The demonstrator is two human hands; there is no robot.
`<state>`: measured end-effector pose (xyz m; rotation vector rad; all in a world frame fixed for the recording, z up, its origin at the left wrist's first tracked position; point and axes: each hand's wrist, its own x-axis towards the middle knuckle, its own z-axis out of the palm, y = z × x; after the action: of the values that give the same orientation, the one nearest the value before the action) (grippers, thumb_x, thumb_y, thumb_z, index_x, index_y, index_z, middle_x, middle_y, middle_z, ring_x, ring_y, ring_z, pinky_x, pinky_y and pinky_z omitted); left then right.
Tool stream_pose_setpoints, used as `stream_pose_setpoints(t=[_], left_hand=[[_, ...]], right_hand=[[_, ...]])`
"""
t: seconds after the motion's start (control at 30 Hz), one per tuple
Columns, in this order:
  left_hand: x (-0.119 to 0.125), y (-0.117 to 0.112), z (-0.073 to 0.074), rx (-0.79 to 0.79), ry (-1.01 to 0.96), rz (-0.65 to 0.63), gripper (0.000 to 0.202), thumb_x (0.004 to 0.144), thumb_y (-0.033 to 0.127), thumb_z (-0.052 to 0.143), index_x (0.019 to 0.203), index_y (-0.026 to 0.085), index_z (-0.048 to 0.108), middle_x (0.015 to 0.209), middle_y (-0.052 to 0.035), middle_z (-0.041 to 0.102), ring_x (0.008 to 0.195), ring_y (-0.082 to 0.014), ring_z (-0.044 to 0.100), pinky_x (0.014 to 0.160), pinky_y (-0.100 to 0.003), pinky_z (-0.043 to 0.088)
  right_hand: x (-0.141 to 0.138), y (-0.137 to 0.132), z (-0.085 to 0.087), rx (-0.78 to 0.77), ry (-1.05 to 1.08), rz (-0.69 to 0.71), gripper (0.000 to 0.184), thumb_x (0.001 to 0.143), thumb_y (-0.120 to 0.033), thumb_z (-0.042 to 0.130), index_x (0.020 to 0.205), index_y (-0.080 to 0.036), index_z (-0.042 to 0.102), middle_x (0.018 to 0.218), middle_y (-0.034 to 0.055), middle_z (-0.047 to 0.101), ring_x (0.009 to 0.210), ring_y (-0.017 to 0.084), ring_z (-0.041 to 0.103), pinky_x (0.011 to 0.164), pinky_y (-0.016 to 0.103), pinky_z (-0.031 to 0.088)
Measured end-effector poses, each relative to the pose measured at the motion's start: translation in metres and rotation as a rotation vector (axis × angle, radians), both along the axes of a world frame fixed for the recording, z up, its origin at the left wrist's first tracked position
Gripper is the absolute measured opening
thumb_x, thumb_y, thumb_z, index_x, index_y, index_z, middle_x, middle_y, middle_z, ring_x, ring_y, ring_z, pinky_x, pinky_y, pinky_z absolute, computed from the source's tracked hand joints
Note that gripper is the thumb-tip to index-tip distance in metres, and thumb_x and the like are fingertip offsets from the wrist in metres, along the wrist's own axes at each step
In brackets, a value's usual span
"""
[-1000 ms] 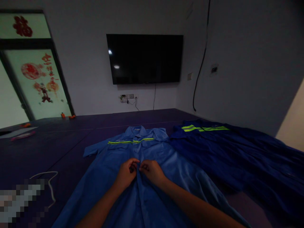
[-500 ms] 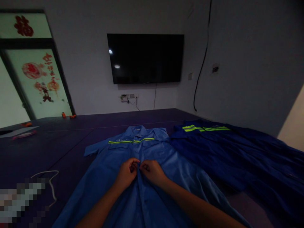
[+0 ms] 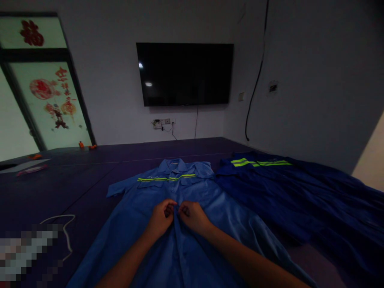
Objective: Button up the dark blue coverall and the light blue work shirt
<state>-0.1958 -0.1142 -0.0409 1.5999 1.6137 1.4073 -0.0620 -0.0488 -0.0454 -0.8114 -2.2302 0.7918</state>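
A light blue work shirt (image 3: 207,200) with a yellow-green reflective stripe across the chest lies flat, collar away from me, on a dark purple surface (image 3: 90,172). My left hand (image 3: 160,219) and my right hand (image 3: 193,216) meet at the shirt's front opening, just below the chest. Both hands are closed in a pinch on the placket edges. What sits between the fingertips is too small to make out.
A darker blue garment (image 3: 300,192) with the same reflective stripe lies to the right of the shirt. A white cord (image 3: 64,230) curls at the left. A black television (image 3: 184,74) hangs on the far wall above a socket strip. A door with red decorations (image 3: 51,100) is at left.
My hands stay pinched at the shirt front, with only slight finger movement. The view has drifted a little to the left.
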Motion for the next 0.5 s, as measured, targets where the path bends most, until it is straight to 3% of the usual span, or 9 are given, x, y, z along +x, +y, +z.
stream_pose_setpoints(t=[0.5], left_hand=[[0.0002,-0.0001,-0.0002,0.003,0.007,-0.012,0.028,0.066,0.008,0.045,0.089,0.014,0.059,0.080,-0.0041,0.063,0.073,-0.0131,0.059,0.069,-0.024,0.046]], right_hand=[[0.0001,0.0014,-0.0021,-0.015,-0.022,0.031,0.015,0.066,-0.013,0.046,0.073,-0.016,0.059,0.061,0.0000,0.061,0.055,0.010,0.054,0.050,0.017,0.036]])
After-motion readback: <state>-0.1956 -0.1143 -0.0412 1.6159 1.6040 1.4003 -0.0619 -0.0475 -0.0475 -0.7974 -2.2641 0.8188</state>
